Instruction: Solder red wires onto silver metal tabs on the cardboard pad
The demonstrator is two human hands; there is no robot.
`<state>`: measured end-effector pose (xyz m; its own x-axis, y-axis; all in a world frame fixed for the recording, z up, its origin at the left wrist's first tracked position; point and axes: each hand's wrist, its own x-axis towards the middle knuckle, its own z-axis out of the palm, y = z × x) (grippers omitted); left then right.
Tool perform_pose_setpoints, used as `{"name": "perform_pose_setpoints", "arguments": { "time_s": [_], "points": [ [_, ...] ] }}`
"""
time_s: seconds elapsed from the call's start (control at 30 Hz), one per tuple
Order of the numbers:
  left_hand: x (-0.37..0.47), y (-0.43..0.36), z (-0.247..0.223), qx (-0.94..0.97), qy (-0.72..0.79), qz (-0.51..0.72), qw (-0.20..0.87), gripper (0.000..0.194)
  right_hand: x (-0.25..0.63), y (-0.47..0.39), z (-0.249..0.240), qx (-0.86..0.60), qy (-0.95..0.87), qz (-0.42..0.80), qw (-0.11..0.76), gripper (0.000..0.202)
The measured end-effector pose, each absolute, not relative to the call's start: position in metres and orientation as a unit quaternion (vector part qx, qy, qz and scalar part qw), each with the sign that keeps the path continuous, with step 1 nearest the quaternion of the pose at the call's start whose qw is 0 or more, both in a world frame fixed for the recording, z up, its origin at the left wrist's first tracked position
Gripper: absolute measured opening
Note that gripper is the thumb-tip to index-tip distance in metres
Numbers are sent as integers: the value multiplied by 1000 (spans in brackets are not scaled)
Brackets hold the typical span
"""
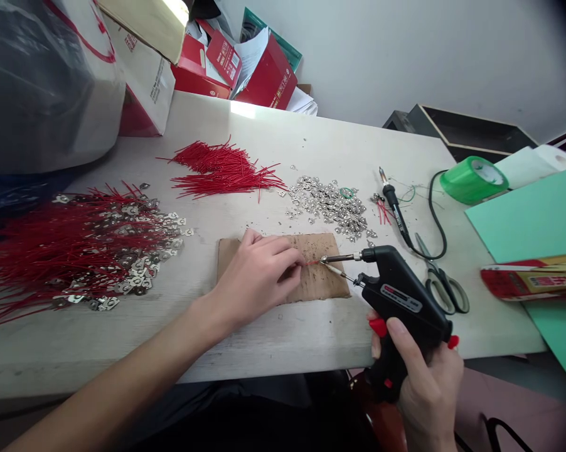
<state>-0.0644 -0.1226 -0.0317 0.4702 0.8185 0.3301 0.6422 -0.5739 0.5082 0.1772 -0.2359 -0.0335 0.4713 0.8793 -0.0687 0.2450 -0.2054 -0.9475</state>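
Red wire [312, 262] pokes from left hand [264, 270] (rightward).

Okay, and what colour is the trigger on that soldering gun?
Red; the trigger on the black soldering gun shows in the head view.

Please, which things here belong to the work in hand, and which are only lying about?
Seemingly in the work:
black soldering gun, in right hand
red wire, at left hand
cardboard
metal tabs
red wire pile

Seemingly lying about:
scissors
green tape
red box
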Motion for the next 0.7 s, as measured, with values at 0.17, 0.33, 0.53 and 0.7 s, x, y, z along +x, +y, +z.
{"name": "perform_pose_setpoints", "arguments": {
  "time_s": [0.17, 0.33, 0.53, 0.7],
  "points": [
    [-65, -123, -31, 843, 434, 277, 156, 17, 176, -235, -32, -703, -401, 316, 496, 38],
    [-64, -123, -30, 844, 436, 268, 162, 17, 175, -236, -28, -714, -397, 319, 481, 40],
    [-64, -122, -30, 844, 437, 265, 163, 17, 175, -236, -26, -707, -397, 329, 485, 41],
    [-65, -123, -30, 843, 437, 265, 167, 18, 173, -236, -27, -698, -363, 348, 510, 36]
  ]
}}
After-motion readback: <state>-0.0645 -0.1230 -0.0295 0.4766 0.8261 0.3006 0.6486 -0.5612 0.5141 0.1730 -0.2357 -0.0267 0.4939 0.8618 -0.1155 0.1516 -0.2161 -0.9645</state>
